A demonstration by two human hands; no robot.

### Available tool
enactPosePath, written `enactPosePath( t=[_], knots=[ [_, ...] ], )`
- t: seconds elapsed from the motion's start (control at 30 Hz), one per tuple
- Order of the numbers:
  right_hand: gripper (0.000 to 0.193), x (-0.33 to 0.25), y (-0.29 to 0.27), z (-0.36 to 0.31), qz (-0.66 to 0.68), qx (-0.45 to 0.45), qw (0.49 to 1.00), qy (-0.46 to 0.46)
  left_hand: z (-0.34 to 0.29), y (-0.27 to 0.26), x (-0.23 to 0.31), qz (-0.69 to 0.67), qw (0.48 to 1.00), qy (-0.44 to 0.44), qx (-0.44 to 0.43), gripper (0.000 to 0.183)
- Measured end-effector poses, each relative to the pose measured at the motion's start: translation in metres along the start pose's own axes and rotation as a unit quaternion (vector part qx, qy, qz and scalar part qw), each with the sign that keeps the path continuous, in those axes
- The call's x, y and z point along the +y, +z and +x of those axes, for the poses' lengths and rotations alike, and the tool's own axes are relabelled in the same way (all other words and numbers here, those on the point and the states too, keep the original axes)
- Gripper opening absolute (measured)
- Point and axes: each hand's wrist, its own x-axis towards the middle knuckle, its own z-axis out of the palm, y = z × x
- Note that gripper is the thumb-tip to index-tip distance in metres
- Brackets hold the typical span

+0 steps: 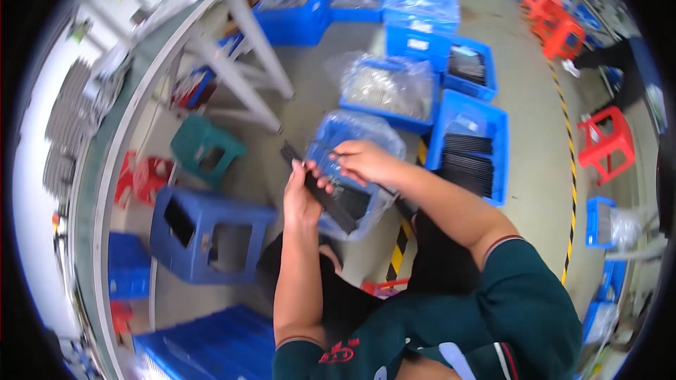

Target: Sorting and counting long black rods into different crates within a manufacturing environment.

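My left hand [303,195] is closed round a long flat black strip [329,203], which slants from upper left to lower right. Close beside it, my right hand [360,162] is bent in a pinch, its fingertips near the left fingers. What the right fingers pinch is small and dark, and I cannot make it out. Beneath both hands stands a blue bin lined with clear plastic [380,134], with dark pieces inside. My hands and the strip hide part of its contents.
To the right, a blue crate [498,127] holds black strips. Ahead, another crate [353,100] holds pale pieces under plastic. A blue stool [243,212] and a green stool [190,139] stand left, beside a long table [116,141]. Red stools [611,137] stand far right, past striped floor tape [572,197].
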Motion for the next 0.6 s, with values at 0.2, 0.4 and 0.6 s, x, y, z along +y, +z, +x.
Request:
enactPosePath(
  t=[0.2, 0.4, 0.6],
  knots=[
    [0.045, -0.030, 0.019, -0.037, -0.034, -0.083, 0.995, 0.053, 0.003, -0.011, 0.009, -0.038, 0.994, 0.090, 0.041, 0.035],
    [0.050, -0.027, 0.025, -0.037, -0.058, -0.080, 0.993, 0.066, 0.000, -0.010, 0.005, -0.011, 0.994, 0.096, 0.059, 0.035],
    [0.052, -0.024, 0.025, -0.033, -0.028, -0.045, 0.998, 0.046, 0.000, 0.000, -0.006, 0.033, 0.998, 0.061, 0.010, 0.031]
  ],
)
